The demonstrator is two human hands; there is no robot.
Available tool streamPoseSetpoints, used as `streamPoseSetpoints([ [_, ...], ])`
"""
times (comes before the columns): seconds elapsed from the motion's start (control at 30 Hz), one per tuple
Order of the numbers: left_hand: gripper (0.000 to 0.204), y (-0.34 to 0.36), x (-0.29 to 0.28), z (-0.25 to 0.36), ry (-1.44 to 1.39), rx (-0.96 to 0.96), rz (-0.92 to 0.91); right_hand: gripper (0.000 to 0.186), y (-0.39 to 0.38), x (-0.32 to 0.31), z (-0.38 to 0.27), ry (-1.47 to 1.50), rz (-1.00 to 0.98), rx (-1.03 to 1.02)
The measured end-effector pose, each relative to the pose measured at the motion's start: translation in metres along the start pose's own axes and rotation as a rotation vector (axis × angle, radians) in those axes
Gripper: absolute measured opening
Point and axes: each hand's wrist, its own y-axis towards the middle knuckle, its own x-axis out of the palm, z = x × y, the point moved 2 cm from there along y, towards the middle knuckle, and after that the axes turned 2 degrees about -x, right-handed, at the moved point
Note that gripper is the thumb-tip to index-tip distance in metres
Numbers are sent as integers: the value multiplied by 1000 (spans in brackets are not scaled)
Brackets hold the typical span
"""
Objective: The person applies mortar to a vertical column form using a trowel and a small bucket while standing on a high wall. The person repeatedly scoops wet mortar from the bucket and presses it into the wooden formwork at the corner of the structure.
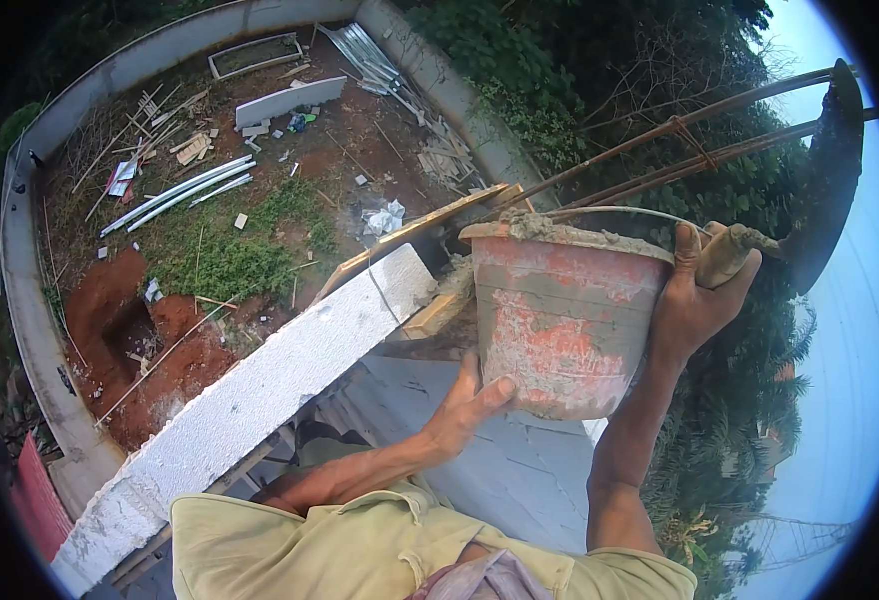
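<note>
A red bucket (565,330), smeared with grey mortar, is held up in front of me, slightly tilted, its rim beside a wooden formwork. My left hand (465,410) grips its lower left side, the thumb on the wall and the other fingers hidden underneath or behind. My right hand (705,295) is closed around the wooden handle of a trowel (835,170) and presses against the bucket's right rim. The trowel's dark blade points up and to the right. Wet mortar (530,225) clings to the rim; the bucket's inside is mostly hidden.
A white block wall top (280,370) runs diagonally to the left. Formwork boards (420,235) stand at its end, with rusty rebar (660,130) jutting up to the right. Far below lies a yard with pipes (185,195), scrap wood, a dug pit (130,335) and a boundary wall (25,290).
</note>
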Motion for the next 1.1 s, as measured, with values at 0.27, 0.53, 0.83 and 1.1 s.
streamPoseSetpoints([
  [0.27, 116, 6, 22, 21, -46, -70, -175, 31, 18, 11, -20, 123, 41, -78],
  [0.53, 101, 13, 49, 33, 3, -40, -100, 29, 32, 7, 9, 156, -24, -202],
  [0.83, 93, 15, 55, 32, 27, -95, -50, 25, 35, 18, 3, 150, -6, -86],
  [1.1, 74, 21, 54, 34, -76, -102, -66, 22, 42, 27, 7, 40, -117, -68],
])
